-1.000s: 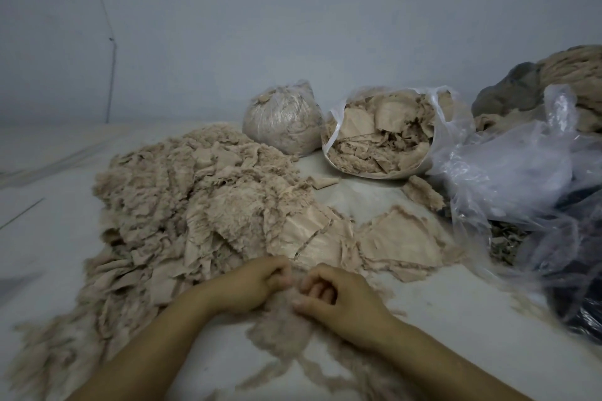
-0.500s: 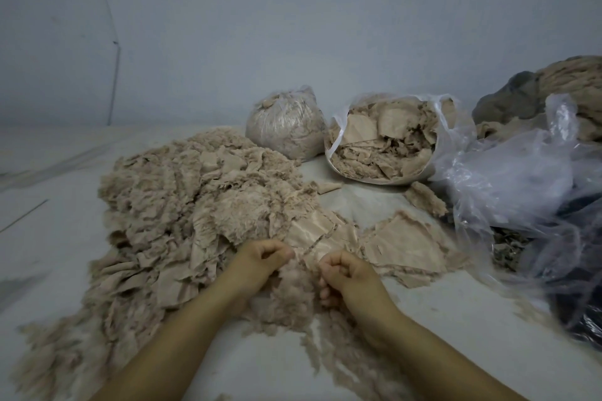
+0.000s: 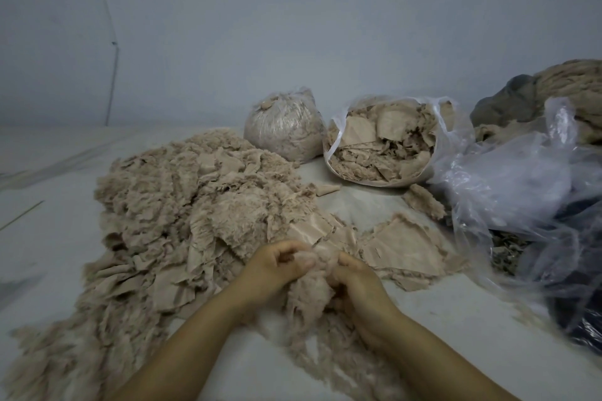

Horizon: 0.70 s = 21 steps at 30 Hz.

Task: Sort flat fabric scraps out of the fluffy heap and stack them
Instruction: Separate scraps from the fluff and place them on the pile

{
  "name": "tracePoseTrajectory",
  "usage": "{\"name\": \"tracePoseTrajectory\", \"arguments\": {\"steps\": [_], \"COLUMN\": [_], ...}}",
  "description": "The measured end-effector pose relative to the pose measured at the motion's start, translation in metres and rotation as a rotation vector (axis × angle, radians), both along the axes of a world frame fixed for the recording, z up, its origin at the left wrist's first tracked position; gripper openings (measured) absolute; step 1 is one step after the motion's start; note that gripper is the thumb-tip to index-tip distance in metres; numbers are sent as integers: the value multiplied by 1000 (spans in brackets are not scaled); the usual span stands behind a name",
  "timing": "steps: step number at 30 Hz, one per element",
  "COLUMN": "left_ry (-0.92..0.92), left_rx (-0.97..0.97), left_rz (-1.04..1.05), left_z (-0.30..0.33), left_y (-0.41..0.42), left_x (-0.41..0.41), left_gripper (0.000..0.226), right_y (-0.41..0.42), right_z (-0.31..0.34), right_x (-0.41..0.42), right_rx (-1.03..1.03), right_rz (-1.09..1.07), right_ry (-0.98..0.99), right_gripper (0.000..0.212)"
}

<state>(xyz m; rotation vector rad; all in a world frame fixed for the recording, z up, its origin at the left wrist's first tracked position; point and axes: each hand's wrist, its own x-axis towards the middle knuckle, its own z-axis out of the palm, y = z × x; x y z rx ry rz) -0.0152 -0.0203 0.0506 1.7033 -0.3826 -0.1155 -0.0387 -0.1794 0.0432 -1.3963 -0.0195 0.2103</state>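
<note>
A big heap of beige fluffy fabric scraps (image 3: 182, 205) spreads over the pale floor on the left. Flat beige scraps (image 3: 404, 247) lie in a low stack just right of centre. Between my hands is a fluffy beige scrap (image 3: 309, 283). My left hand (image 3: 277, 267) grips its upper left part with curled fingers. My right hand (image 3: 355, 283) grips its right side, fingers curled into the fluff. More loose fluff (image 3: 325, 352) trails toward me below the hands.
A tied clear bag of scraps (image 3: 283, 130) and an open bag of scraps (image 3: 387, 143) stand at the back. Crumpled clear plastic (image 3: 521, 189) covers dark items on the right. A grey and beige bundle (image 3: 553, 91) lies far right. A wall rises behind.
Both hands have lifted and shifted slightly forward with the fluffy scrap, and they have drawn closer together around it. The camera view has tilted a little.
</note>
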Motion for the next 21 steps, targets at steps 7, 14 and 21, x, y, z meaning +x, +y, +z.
{"name": "tracePoseTrajectory", "arguments": {"steps": [7, 14, 21], "left_ry": [22, 70, 193], "left_rx": [-39, 97, -30], "left_rz": [163, 8, -93], "left_z": [1, -5, -9], "left_y": [-12, -10, -5], "left_x": [0, -5, -8], "left_gripper": [32, 14, 38], "right_y": [-3, -7, -8], "right_z": [-2, -3, -8], "right_x": [-3, -3, 1], "right_rx": [-357, -210, -83], "right_rz": [-8, -75, -253], "right_ry": [-132, -82, -77], "right_gripper": [16, 17, 40]}}
